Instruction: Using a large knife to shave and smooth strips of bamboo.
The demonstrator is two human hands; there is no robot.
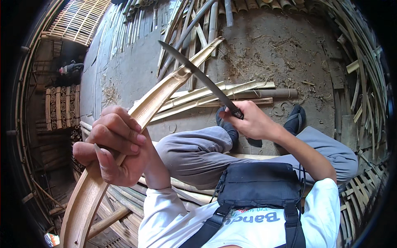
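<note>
My left hand (118, 144) is closed around a long split bamboo piece (153, 103). Its hollow, pale inner side faces up, and it slants from the lower left toward the upper middle. In my right hand (256, 120) is the dark handle of a long knife (209, 84), its blade slightly curved and pointing up to the left. The blade crosses the bamboo at the node near its far part; whether the edge bites into the wood I cannot tell. Part of the handle is hidden by my fingers.
Several split bamboo pieces (206, 99) lie on the floor beyond my bent legs (194, 151). Shavings (264, 62) are scattered farther off. Bamboo bundles (62, 107) stand at the left, poles (136, 20) at the back, and long strips (366, 70) line the right side.
</note>
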